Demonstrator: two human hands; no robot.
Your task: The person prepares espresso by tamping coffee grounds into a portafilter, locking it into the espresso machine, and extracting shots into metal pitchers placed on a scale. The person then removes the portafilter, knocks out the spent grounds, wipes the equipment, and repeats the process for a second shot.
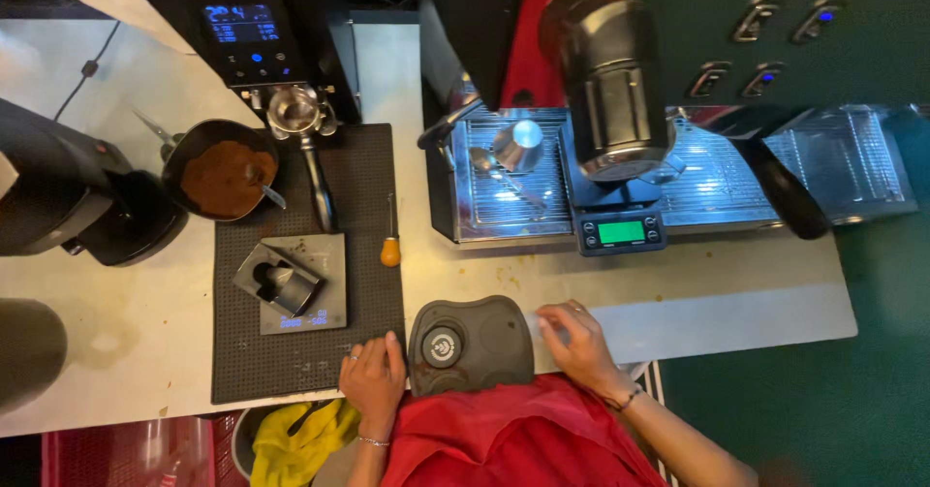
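White counter's packed with coffee gear. My left hand (pixel 373 378) rests flat, fingers loose, on the black mat's (pixel 368 172) near edge, holding nothing. My right hand (pixel 578 340) lies curled on the counter (pixel 697 317), also empty. Between them, touching neither as far as I can tell, sits the grey tamping pad (pixel 472 344). Small scale (pixel 295 283) just ahead of my left.

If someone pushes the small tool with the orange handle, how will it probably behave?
The orange-handled tool lies flat on the black rubber mat, so it would probably grip, not slide. Its bulbous handle looks round, so it may roll sideways. It looks small and thin, likely light.
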